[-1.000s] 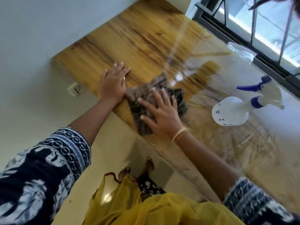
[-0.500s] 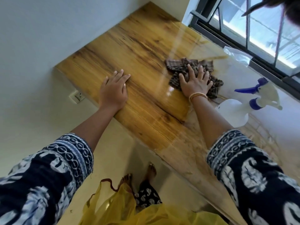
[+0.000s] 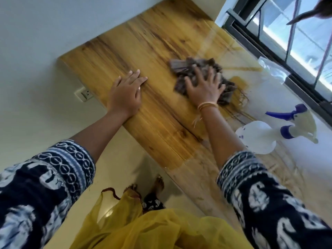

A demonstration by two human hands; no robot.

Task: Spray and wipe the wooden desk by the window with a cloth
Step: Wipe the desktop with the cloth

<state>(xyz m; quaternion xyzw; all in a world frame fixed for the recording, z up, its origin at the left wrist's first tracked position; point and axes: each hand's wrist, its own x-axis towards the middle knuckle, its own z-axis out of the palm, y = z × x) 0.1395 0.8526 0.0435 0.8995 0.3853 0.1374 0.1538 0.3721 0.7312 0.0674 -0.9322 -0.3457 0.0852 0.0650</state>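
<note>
The cloth point(image 3: 201, 76) is a dark, bunched-up rag lying on the wooden desk point(image 3: 143, 51), out past the middle and closer to the window point(image 3: 296, 33) than to the near edge. The right hand point(image 3: 204, 87) lies flat on top of it with its fingers spread wide, pressing it down, not curled round it. A second ago the cloth was close to the near edge, touching the left hand. Then it was pushed far out toward the window, and now it has slid a little back and to the side. So the wiping is well under way, and the far part of the desk is getting its turn.

The left hand point(image 3: 125, 94) is flat on the bare wood on the wall side of the cloth, fingers straight, holding nothing. It has not moved at all; it looks like it props the person up.

The spray bottle point(image 3: 276, 132) lies on its side, on the other side of the cloth and nearer the person, untouched. The wood around it looks pale and shiny, maybe wet, so that part probably comes next.
</note>
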